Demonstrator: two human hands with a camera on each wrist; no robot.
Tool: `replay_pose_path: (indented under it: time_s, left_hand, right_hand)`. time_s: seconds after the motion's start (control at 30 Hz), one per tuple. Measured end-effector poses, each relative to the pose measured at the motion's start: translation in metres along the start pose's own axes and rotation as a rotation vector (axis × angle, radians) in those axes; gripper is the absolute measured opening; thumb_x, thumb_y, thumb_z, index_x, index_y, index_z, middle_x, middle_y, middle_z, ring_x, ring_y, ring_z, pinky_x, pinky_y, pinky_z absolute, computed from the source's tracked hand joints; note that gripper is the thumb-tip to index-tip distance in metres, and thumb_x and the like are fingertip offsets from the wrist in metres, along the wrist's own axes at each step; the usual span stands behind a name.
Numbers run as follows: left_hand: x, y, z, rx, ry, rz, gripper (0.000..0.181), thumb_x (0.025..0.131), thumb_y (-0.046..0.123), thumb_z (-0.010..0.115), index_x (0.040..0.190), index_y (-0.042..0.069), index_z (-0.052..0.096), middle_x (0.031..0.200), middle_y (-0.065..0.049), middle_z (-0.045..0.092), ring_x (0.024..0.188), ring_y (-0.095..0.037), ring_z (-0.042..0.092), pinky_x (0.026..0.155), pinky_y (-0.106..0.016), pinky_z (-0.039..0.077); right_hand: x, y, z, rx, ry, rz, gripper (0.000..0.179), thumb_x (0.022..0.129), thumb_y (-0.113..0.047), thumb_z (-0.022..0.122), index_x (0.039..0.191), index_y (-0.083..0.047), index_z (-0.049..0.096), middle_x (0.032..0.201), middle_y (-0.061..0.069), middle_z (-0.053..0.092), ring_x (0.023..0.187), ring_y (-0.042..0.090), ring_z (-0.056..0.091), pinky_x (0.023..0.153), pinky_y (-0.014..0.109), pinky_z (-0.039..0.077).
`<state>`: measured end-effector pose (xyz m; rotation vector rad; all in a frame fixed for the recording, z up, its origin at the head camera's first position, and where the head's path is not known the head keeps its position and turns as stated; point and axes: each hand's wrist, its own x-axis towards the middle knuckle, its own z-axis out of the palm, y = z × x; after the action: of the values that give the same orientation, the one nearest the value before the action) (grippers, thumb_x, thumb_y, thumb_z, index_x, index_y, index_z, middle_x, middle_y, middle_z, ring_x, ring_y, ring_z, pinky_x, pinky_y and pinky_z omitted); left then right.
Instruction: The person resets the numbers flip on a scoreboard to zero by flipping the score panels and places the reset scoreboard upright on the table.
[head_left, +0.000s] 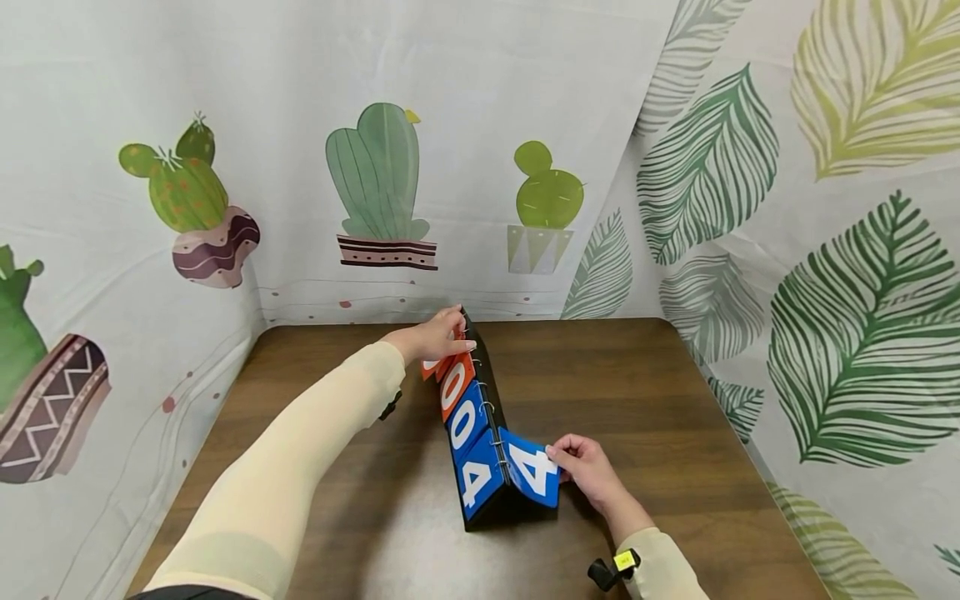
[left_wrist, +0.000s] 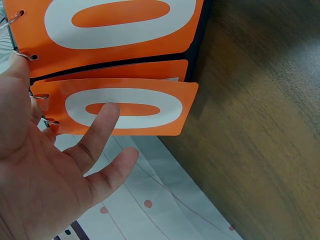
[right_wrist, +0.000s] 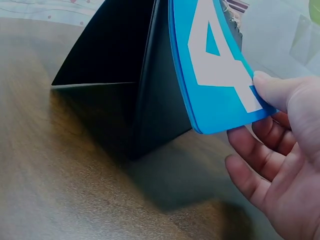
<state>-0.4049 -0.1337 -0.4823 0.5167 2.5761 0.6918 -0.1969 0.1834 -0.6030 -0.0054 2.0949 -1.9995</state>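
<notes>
A tent-shaped black flip scoreboard (head_left: 486, 375) stands on the table, with orange and blue number cards hung from metal rings along its ridge. At its far end my left hand (head_left: 438, 335) holds the ridge, thumb and fingertips at the top edge. In the left wrist view, two of its fingers extend over an orange 0 card (left_wrist: 172, 107). My right hand (head_left: 592, 471) pinches the lower corner of a blue 4 card (right_wrist: 220, 75) between thumb and fingers, lifting it off the near right face. Another blue 4 card (head_left: 477, 479) lies on the left face.
The brown wooden table (head_left: 600, 375) extends on both sides of the scoreboard. A white cloth (head_left: 465, 67) printed with cacti hangs behind it, and a leaf-patterned cloth (head_left: 862, 333) hangs at the right. A black strap with a yellow tag (head_left: 624, 560) circles the right wrist.
</notes>
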Motion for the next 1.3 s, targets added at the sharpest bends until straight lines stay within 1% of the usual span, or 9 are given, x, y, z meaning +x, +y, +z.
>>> replay_pose_path:
  time_s: [0.17,0.33,0.57,0.7,0.77,0.93,1.07,1.2,1.3]
  left_hand:
    - [0.0,0.0,0.0,0.006,-0.005,0.008,0.041,0.101,0.049,0.061,0.117,0.015,0.046,0.176,-0.005,-0.005,0.162,-0.032,0.007,0.128,-0.053,0.022]
    - [0.0,0.001,0.0,0.01,-0.005,0.002,0.04,0.101,0.049,0.061,0.116,0.015,0.046,0.176,-0.005,-0.004,0.161,-0.032,0.008,0.128,-0.052,0.023]
    - [0.001,-0.001,0.001,0.012,0.012,-0.008,0.041,0.099,0.05,0.063,0.117,0.017,0.047,0.176,-0.003,-0.003,0.161,-0.033,0.011,0.126,-0.053,0.027]
    - [0.0,0.0,0.0,0.008,0.009,0.004,0.041,0.101,0.048,0.062,0.118,0.015,0.046,0.176,-0.005,-0.003,0.161,-0.034,0.012,0.127,-0.054,0.024]
    - [0.0,0.0,0.0,0.004,0.007,0.007,0.041,0.101,0.048,0.062,0.118,0.015,0.046,0.176,-0.005,-0.003,0.161,-0.034,0.011,0.128,-0.054,0.023]
    - [0.002,-0.002,0.001,0.007,0.008,0.013,0.04,0.102,0.049,0.06,0.116,0.015,0.046,0.176,-0.006,-0.004,0.161,-0.033,0.011,0.128,-0.054,0.023]
    - [0.002,-0.003,0.001,0.006,0.012,0.012,0.039,0.101,0.049,0.061,0.112,0.015,0.046,0.176,-0.005,-0.004,0.162,-0.033,0.007,0.128,-0.054,0.023]
    - [0.001,-0.002,0.001,0.003,0.015,0.011,0.038,0.1,0.049,0.063,0.111,0.016,0.047,0.176,-0.005,-0.003,0.162,-0.034,0.004,0.127,-0.055,0.023]
    - [0.0,0.0,0.001,0.002,0.011,0.018,0.037,0.101,0.048,0.062,0.111,0.015,0.046,0.176,-0.006,-0.003,0.162,-0.035,0.004,0.127,-0.055,0.023]
  right_hand:
    - [0.001,-0.001,-0.003,-0.043,-0.067,-0.024,0.033,0.099,-0.016,0.069,0.102,0.016,0.06,0.082,-0.002,0.065,0.073,0.012,0.063,0.067,0.027,0.059]
    - [0.003,-0.001,-0.003,-0.094,-0.101,-0.061,0.033,0.1,-0.018,0.068,0.099,0.014,0.062,0.084,0.0,0.067,0.073,0.012,0.064,0.068,0.027,0.059]
    - [0.006,0.0,0.002,-0.234,-0.032,-0.143,0.022,0.098,-0.019,0.07,0.092,0.002,0.074,0.086,0.011,0.072,0.072,0.011,0.061,0.065,0.031,0.058]
    - [0.005,-0.001,0.007,-0.316,0.01,-0.223,0.018,0.099,-0.018,0.069,0.096,-0.003,0.079,0.096,0.013,0.075,0.079,0.007,0.062,0.066,0.028,0.057]
    - [0.004,0.001,0.008,-0.331,0.015,-0.26,0.019,0.1,-0.015,0.067,0.1,-0.001,0.079,0.101,0.017,0.074,0.08,0.009,0.062,0.063,0.027,0.056]
    - [0.0,0.001,0.009,-0.308,-0.007,-0.225,0.024,0.102,-0.018,0.065,0.103,0.002,0.077,0.107,0.019,0.072,0.082,0.013,0.063,0.06,0.03,0.056]
    - [-0.001,-0.003,0.008,-0.336,-0.077,-0.15,0.029,0.101,-0.027,0.067,0.117,-0.004,0.074,0.115,0.015,0.073,0.089,0.012,0.063,0.064,0.032,0.058]
    - [0.004,-0.007,0.01,-0.388,-0.214,-0.122,0.046,0.099,-0.035,0.069,0.136,-0.008,0.064,0.13,0.016,0.069,0.098,0.016,0.066,0.069,0.035,0.06]
    - [0.008,-0.011,0.013,-0.4,-0.297,-0.106,0.052,0.098,-0.037,0.07,0.139,-0.007,0.06,0.13,0.018,0.068,0.101,0.019,0.066,0.071,0.036,0.061]
